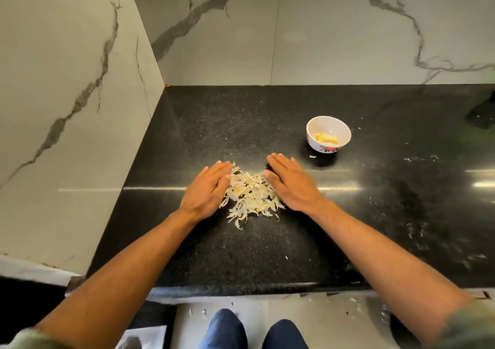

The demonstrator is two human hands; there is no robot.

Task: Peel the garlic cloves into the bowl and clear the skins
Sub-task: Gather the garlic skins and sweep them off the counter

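Floor, nearest: pale tiled floor [308, 311] below the counter edge, dotted with a few stray white skin flakes.
Counter: polished black speckled stone countertop [267, 255], carrying everything else.
Skins: loose heap of papery off-white garlic skins [250, 196] at mid-counter, between both hands, with a few strands trailing toward the near edge.
Left hand [207, 188]: flat, fingers straight and together, its inner edge against the left side of the heap; gripping nothing.
Right hand [290, 185]: flat likewise, thumb side touching the heap's right flank; gripping nothing.
Hands together: set apart, the pile bracketed between them.
Handling, as a judgement: very light, dry, brittle, prone to scatter or cling; probably best herded with flat palms pressed to the stone, then scooped from both sides at the base, not pinched from above.
Stray bit: one small flake [312, 157] just before the bowl.
Bowl: small white ceramic bowl with a red floral band [329, 145], farther right, well apart from the heap.
Cloves: peeled yellowish garlic cloves [326, 139] inside it.
Farthest: grey-veined white marble-look wall tiles [321, 40].
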